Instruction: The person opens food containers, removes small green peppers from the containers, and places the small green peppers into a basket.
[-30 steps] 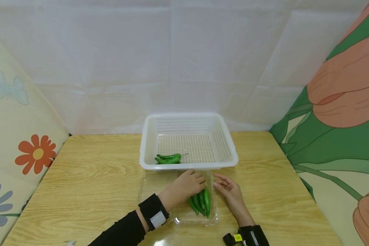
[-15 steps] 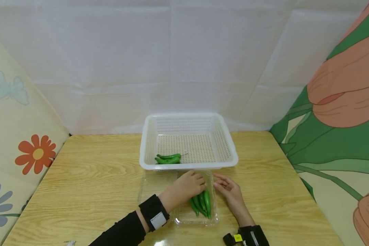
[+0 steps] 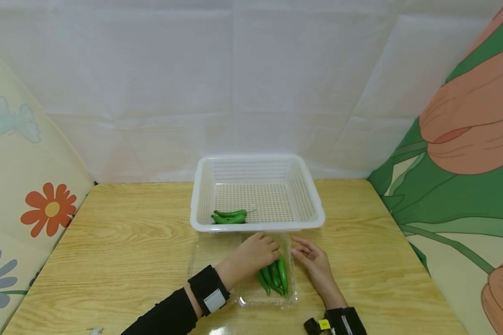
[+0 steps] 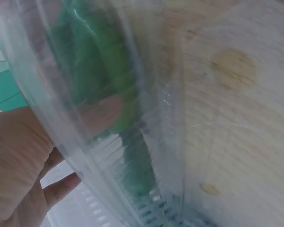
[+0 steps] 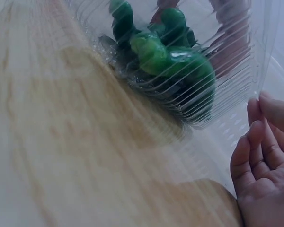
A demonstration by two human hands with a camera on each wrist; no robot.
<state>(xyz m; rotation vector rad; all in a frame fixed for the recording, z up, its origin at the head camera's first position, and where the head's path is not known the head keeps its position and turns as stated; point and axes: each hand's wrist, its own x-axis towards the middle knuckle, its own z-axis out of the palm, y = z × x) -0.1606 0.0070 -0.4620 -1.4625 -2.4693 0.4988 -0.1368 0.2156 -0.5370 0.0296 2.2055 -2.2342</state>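
Observation:
A clear plastic box [image 3: 247, 298] lies on the table, its lid [image 3: 207, 249] folded out to the left. Several long green peppers [image 3: 275, 279] lie lengthwise in its right part. My left hand [image 3: 253, 256] reaches over the box and holds a green pepper [image 4: 116, 61] at the far end of the row, its thumb [image 4: 104, 111] showing through the clear wall. At the right side of the box, my right hand [image 3: 316, 265] has thumb and finger pinched together on the rim [image 5: 261, 87]; its other fingers [image 5: 260, 156] are bent.
Just behind the box stands a white perforated basket [image 3: 257, 226] with several green peppers [image 3: 230, 217] in its front left corner. A white sheet [image 3: 234, 93] hangs behind the wooden table [image 3: 130, 232]. Patterned panels [image 3: 452, 204] flank both sides.
Both hands stay nearly in place. The green peppers under the left hand have shifted very slightly; the box and basket have not moved.

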